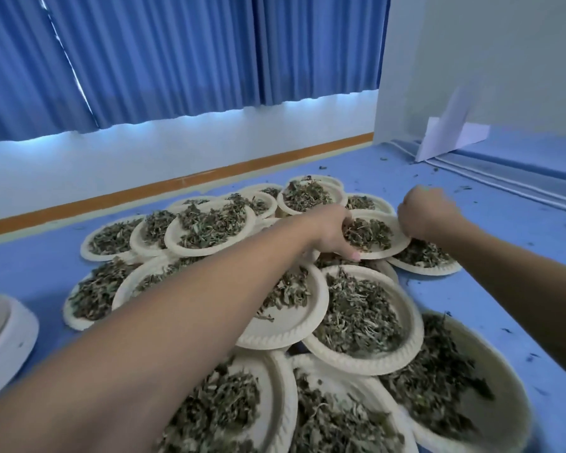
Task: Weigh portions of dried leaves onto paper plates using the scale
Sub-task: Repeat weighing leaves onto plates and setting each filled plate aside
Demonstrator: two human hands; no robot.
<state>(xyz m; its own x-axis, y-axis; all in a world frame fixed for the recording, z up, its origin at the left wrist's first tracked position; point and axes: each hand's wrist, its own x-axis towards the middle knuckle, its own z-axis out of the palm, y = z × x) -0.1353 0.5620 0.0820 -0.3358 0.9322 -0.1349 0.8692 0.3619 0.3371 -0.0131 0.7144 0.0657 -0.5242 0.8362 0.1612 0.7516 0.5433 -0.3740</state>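
Several cream paper plates heaped with dried green leaves overlap on a blue surface. Both arms reach out to one plate (378, 255) near the far right of the cluster. My left hand (332, 232) grips its left rim, thumb under the edge and fingers curled over into the leaves (368, 233). My right hand (422, 215) holds the plate's right rim with its fingers curled down out of sight. This plate lies on top of neighbouring plates. A white scale (9, 335) shows at the left edge, partly cut off.
The plates spread from the near right corner to the far middle, overlapping. Leaf crumbs dot the blue surface (504, 282) on the right. A white folded sheet (451, 135) leans against the wall at back right. Blue curtains hang behind.
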